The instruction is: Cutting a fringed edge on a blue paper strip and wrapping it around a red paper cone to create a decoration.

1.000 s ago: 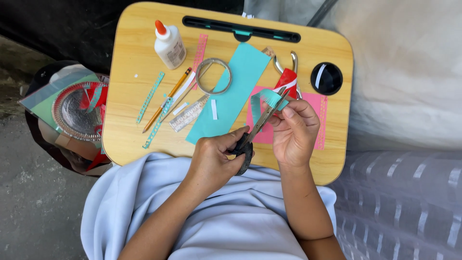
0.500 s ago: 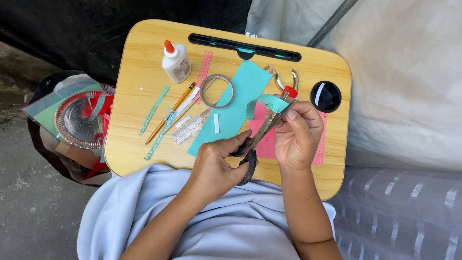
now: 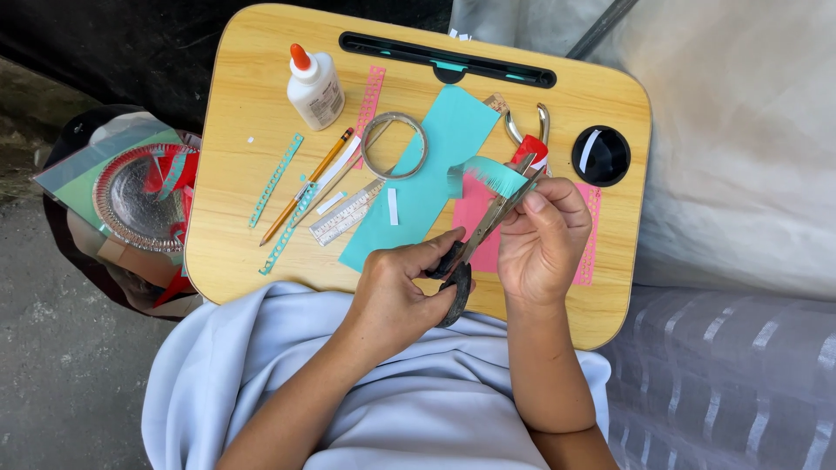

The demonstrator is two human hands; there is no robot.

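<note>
A: Far left, off the board?
B: Round embossed silver foil plate (image 3: 131, 198) on a pile of green and red paper sheets (image 3: 87, 170) in a dark bag, just beside the rounded wooden lap tray (image 3: 235, 244).

A: Tray, left part?
B: White glue bottle with orange cap (image 3: 315, 85) upright near the top. Below it a teal punched paper strip (image 3: 275, 180), a yellow pencil (image 3: 308, 185) lying diagonal, and a clear plastic ruler (image 3: 347, 214). A pink punched paper strip (image 3: 370, 97) lies just right of the bottle.

A: Middle?
B: Clear tape ring (image 3: 394, 145), its edge overlapping a large teal paper sheet (image 3: 418, 191) that runs diagonally. Black slot (image 3: 446, 59) along the tray's top edge.

A: Left hand?
B: Left hand (image 3: 396, 296) closed through the dark loops of the black-handled scissors (image 3: 470, 252), thumb on top. Blades point up and right, nearly together.

A: What's being cut?
B: Small teal paper piece with a fringed edge (image 3: 488, 174), held above the tray, over a pink paper sheet (image 3: 475, 218). Scissor tips touch it.

A: Right hand?
B: Right hand (image 3: 540, 239) pinches that fringed piece between thumb and fingers, closed firmly on it.

A: Further right?
B: Metal pliers with a red grip (image 3: 529, 139) behind the fingers, then a round black cup recess (image 3: 601, 155).
</note>
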